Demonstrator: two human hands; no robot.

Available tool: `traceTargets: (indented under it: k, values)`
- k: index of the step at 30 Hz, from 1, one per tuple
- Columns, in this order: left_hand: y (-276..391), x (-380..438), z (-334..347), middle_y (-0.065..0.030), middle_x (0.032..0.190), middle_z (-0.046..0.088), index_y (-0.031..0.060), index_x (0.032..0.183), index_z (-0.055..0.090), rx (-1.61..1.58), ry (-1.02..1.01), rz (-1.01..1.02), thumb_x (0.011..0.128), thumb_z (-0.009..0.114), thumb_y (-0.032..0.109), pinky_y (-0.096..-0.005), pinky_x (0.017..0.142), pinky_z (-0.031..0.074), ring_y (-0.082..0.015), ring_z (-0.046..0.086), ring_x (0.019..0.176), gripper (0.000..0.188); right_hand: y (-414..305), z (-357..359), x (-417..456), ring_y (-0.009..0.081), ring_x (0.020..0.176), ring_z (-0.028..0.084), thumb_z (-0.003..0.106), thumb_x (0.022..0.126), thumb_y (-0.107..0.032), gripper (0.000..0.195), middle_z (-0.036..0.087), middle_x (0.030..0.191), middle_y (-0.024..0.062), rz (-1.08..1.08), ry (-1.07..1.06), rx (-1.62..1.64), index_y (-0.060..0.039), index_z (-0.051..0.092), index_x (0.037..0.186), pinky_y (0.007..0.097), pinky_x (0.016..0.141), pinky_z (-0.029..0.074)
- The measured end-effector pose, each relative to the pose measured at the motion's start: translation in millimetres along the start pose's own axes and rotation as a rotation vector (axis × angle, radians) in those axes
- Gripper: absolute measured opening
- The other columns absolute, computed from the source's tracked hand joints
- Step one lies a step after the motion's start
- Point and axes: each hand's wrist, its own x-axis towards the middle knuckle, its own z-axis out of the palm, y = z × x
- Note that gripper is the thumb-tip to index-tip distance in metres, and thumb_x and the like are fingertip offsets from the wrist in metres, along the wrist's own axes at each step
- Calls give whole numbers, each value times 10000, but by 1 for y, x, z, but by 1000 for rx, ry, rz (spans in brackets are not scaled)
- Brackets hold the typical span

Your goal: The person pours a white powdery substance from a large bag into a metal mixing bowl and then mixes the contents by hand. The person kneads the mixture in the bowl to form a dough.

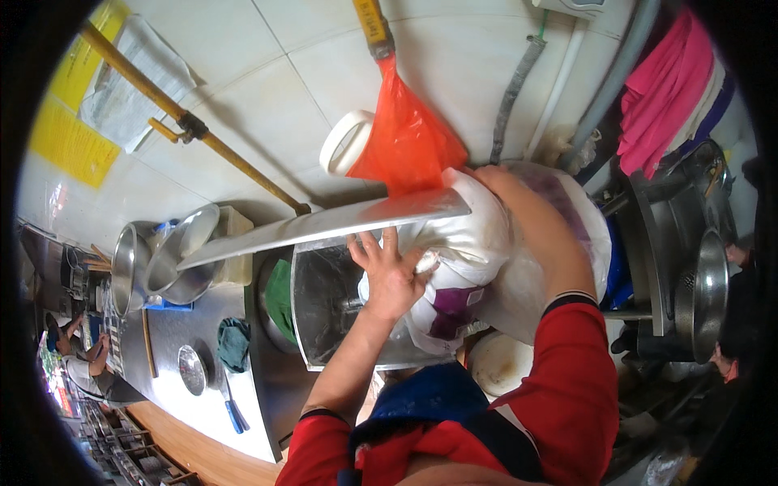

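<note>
A full white sack with purple print (480, 243) lies tilted over the right side of a rectangular metal bin (328, 291). My left hand (392, 276) is at the sack's bunched mouth, its fingers spread and reaching up against the underside of a raised metal lid (340, 219). Whether it also pinches the sack cannot be told. Farther right, my right hand (492, 182) rests over the sack's upper end, its fingertips partly hidden. Behind the sack stands another large whitish sack (571, 225). An orange plastic bag (407, 140) hangs just behind the lid.
To the left, a metal worktop (170, 352) bears steel bowls (130, 267), a dark green cloth (233, 343) and a blue-handled knife (234, 416). A yellow gas pipe (243, 164) runs along the wall. A round white lid or tub (501, 361) is below the sack. People stand at both far sides.
</note>
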Motion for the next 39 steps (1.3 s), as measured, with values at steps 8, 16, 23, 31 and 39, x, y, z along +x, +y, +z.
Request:
traceTargets:
  k: [8,16,23,31,39]
  values:
    - [-25,-2,-10,-133,1414,153,165,806,665,-8,13,7,556,732,248,-584,990,1,-451,-41,1271,272,-31,-60,-106,321,743,579,219,909,-386,489,620,746,130,-33,77,-250,-84,603,879,479,812,322]
    - [-43,-12,-23,-140,1381,246,137,726,653,9,-14,49,533,731,205,-554,979,42,-407,66,1274,219,-61,-62,-188,373,720,560,377,853,-438,485,589,701,198,66,318,146,-15,569,715,471,676,407]
    - [-63,-18,-20,-151,1337,300,147,703,649,33,-52,72,483,706,157,-561,981,22,-405,137,1255,228,-94,-68,-245,372,617,553,514,808,-367,384,560,645,207,-8,379,253,-19,521,645,442,568,420]
    - [-86,-24,-17,-157,1353,260,148,710,644,25,-90,103,464,642,87,-581,967,70,-420,157,1235,254,-149,-66,-309,159,434,414,652,731,-219,352,445,484,122,8,294,764,-15,432,548,305,424,336]
    - [-103,-63,-32,-171,1136,472,74,773,638,-238,-109,-11,510,613,37,-491,928,238,-352,402,1078,266,-189,-66,-323,57,485,304,623,769,-159,359,322,496,-40,-14,415,1267,-56,366,540,251,420,252]
